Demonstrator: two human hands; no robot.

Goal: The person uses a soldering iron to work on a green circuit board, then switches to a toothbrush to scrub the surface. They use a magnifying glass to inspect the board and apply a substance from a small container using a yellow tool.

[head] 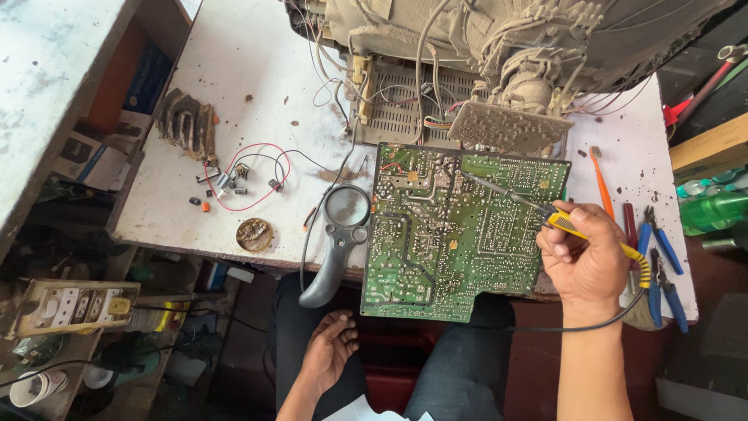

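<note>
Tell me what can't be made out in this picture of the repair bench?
- Soldering iron tip: too small in the head view to tell whether it touches the circuit board.
- Old television chassis: cut off by the top edge.
- Right hand grip: its palm side faces away.
- Left hand: what it rests on is unclear.
- Pliers: jaws partly hidden by the right hand.

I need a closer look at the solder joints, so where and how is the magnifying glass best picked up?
Take the magnifying glass by its grey curved handle, which overhangs the table edge toward the person. Come from below-left with the free left hand, which rests nearby on the lap. The round lens lies flat beside the green circuit board, so keep the grip off it.
</note>
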